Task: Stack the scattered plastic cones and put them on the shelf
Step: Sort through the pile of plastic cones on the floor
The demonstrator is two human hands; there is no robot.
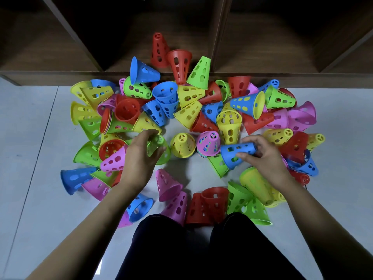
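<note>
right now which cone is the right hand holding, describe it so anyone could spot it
Start at the bare floor gap mid-pile. Just right of the upright pink stack, the right hand grips a blue cone. It alone lies sideways in fingers, wide rim pointing left.

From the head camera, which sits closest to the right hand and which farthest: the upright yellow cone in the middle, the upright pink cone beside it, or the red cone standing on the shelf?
1. Upright pink cone, just left of the right hand.
2. Upright yellow cone, further left, in the centre gap.
3. Red cone, far off, standing on the shelf at the top.
</note>
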